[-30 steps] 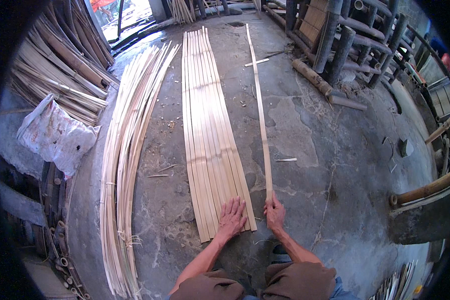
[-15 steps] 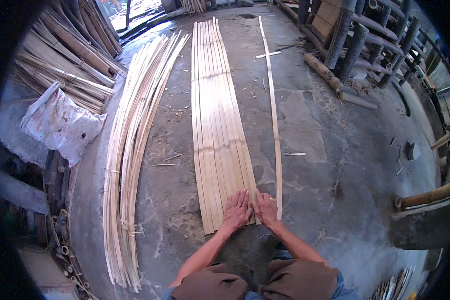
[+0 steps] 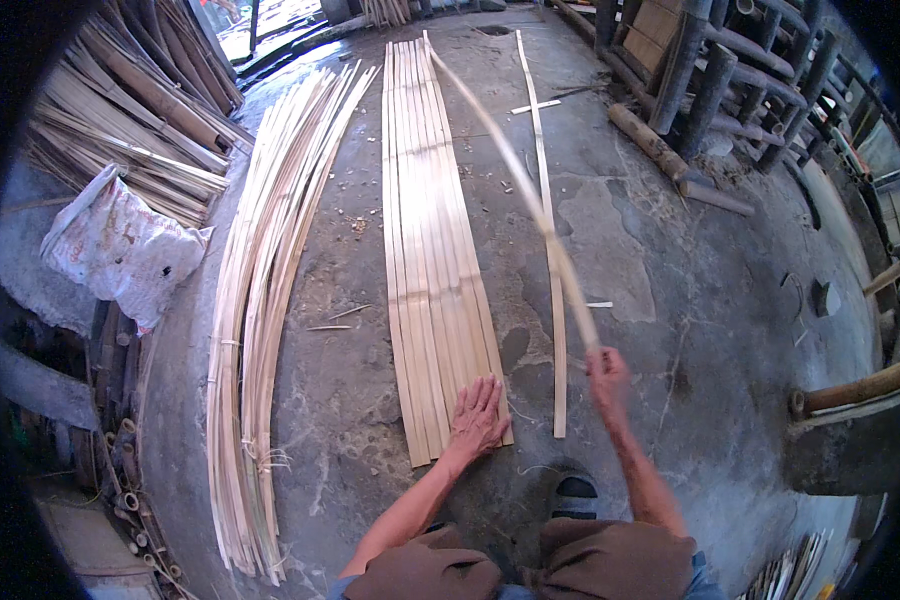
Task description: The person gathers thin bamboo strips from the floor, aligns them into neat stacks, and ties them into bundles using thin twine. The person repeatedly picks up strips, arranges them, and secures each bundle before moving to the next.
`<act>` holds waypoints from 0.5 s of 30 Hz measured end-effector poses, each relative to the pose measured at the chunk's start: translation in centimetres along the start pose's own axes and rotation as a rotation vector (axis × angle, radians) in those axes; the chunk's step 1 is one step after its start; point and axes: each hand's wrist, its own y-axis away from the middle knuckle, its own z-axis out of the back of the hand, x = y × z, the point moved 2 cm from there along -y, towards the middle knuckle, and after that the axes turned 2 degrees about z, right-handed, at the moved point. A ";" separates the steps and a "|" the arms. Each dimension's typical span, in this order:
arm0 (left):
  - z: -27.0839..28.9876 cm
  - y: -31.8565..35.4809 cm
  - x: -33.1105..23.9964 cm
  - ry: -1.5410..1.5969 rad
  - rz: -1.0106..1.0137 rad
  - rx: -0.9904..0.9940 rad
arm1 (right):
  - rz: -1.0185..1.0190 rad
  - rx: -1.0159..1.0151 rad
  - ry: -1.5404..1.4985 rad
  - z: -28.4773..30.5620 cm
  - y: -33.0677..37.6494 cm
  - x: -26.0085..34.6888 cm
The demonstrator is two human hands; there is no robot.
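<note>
Head view, left hand [image 3: 479,412]: palm down, fingers slightly spread, lying on the near right end of the row of strips [image 3: 425,250]; grips nothing. Uneven pressure could push those ends out of line.
Right hand [image 3: 608,372]: closed around the near end of the held strip [image 3: 573,290], well to the right of the row; it is blurred, so I cannot tell how firm the hold is. A weak hold could let the strip spring loose, and a sharp edge could nick bare fingers.
Held strip: slants from the right hand to the row's far right corner, crossing above the lone strip [image 3: 558,370]. Swung low, it could drag that one along; bent too hard, it might split.
Row of strips: flat on the floor [image 3: 360,430], side by side, near ends uneven. A knock from the held strip's far end could open gaps.
Lone strip: on the floor right of the row, crossed near its far end by a short scrap [image 3: 537,106], which could catch it.
Shoe [image 3: 576,495]: near the strips' near ends; a step forward could scatter them.
</note>
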 end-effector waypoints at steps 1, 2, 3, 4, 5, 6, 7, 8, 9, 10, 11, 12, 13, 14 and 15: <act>0.1 0.1 0.0 0.043 0.022 0.015 | 0.106 -0.045 0.030 1.8 -0.7 0.3; 0.0 -0.1 -0.3 0.046 0.034 0.011 | 0.217 -0.101 0.068 4.1 -1.2 0.5; 0.0 0.0 -0.2 0.037 0.057 0.011 | 0.192 -0.133 0.217 5.9 -1.4 0.3; 0.0 -0.1 -0.3 0.035 0.074 0.009 | 0.167 -0.171 0.371 7.9 -1.7 -0.1; -0.2 -0.2 -0.4 0.016 0.072 0.003 | 0.183 -0.185 0.407 9.4 -2.2 -1.0; -0.5 -0.4 -0.6 0.004 0.068 0.000 | 0.197 -0.200 0.449 10.8 -2.7 -2.2; -0.7 -0.6 -0.8 -0.012 0.064 -0.005 | 0.212 -0.215 0.488 12.1 -3.2 -3.4; -0.6 -0.7 -0.9 0.014 0.069 -0.005 | 0.155 -0.195 0.545 13.1 -3.7 -4.6; -0.4 -0.7 -1.1 0.037 0.075 -0.004 | 0.097 -0.174 0.599 14.0 -4.1 -5.7; -0.2 -0.7 -1.3 0.062 0.080 -0.003 | 0.039 -0.153 0.654 14.7 -4.5 -6.9; -0.2 -0.7 -1.4 0.075 0.079 -0.007 | 0.056 -0.146 0.631 15.1 -4.8 -8.2; -0.3 -0.8 -1.5 0.089 0.076 -0.012 | 0.075 -0.140 0.610 15.4 -5.1 -9.2; -0.4 -0.9 -1.5 0.105 0.074 -0.018 | 0.093 -0.135 0.590 15.7 -5.3 -10.2; -0.4 -0.7 -1.3 0.113 0.083 -0.028 | 0.060 -0.115 0.645 15.3 -5.3 -9.9; -0.5 -0.7 -1.2 0.121 0.092 -0.038 | 0.027 -0.095 0.702 14.9 -5.5 -9.6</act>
